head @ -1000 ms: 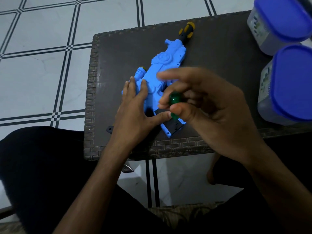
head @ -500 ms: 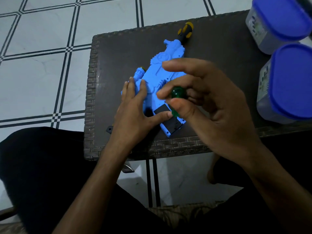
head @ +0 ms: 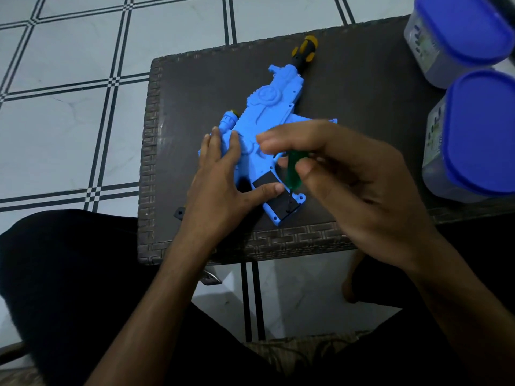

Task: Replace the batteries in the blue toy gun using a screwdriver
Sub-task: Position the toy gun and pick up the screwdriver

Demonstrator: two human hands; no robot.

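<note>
A blue toy gun [head: 271, 107] lies flat on a small dark wicker table [head: 362, 87], muzzle pointing away from me. My left hand [head: 223, 185] presses flat on its body, the thumb resting on the black battery cover [head: 267, 181] in the grip. My right hand [head: 348, 185] pinches a green-handled screwdriver [head: 294, 169] between thumb and fingers. The tool stands nearly upright with its tip on the lower part of the black cover.
A second screwdriver with a black and yellow handle [head: 303, 52] lies beyond the gun's muzzle. Two clear containers with blue lids [head: 473, 129] stand at the table's right edge. A small black piece [head: 179, 212] lies near the table's front left. Tiled floor surrounds the table.
My right hand has tilted the screwdriver more upright and shifted its grip, so more of the green handle shows. My left hand and the gun have stayed put.
</note>
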